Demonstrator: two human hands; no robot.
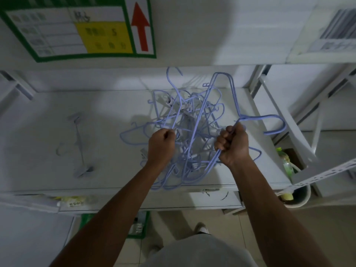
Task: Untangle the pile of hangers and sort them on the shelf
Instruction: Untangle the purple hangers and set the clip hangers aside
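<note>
A tangled pile of light blue wire hangers point(192, 116) lies on the white shelf point(107, 120), right of its middle. My left hand point(160, 146) is closed in a fist and pinches a hanger wire at the pile's near left side. My right hand point(232, 144) grips a blue hanger point(223, 89) whose long wires rise toward the back wall and whose hook point(277, 124) curves out to the right. One white clip hanger point(80, 145) lies alone on the shelf's left part.
A green, yellow and red sign point(81, 29) hangs on the wall above. White shelf posts and a slanted beam point(285, 120) stand at the right. Below right are a green bottle point(285, 160) and a bucket point(300, 199). A green crate point(138, 224) sits under the shelf.
</note>
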